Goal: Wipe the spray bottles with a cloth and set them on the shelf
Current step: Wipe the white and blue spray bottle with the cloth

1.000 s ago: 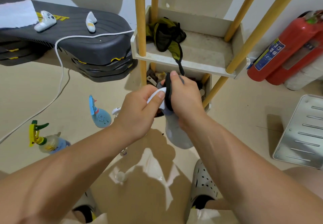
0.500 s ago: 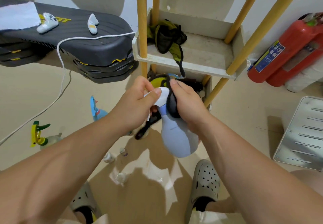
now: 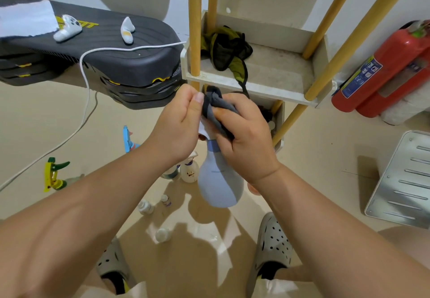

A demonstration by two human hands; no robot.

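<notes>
A pale blue-grey spray bottle (image 3: 218,181) hangs in mid-air in front of the shelf (image 3: 253,91). My left hand (image 3: 179,125) grips its white spray head, most of which is hidden. My right hand (image 3: 244,132) holds a dark grey cloth (image 3: 213,105) bunched over the head and neck of the bottle. On the floor lie other spray bottles: one with a blue trigger (image 3: 127,138), one with a green and yellow trigger (image 3: 54,176), and a small white one (image 3: 189,169).
A dark green rag (image 3: 224,49) lies on the upper shelf tray. Stacked black step boards (image 3: 111,65) with a white cable sit at left. Red fire extinguishers (image 3: 386,72) and a metal plate (image 3: 404,179) are at right. Small bottles (image 3: 145,207) stand on the floor near my shoes.
The cloth has moved up from the bottle's neck onto the spray head, now bunched between both hands. The bottle hangs more upright.
</notes>
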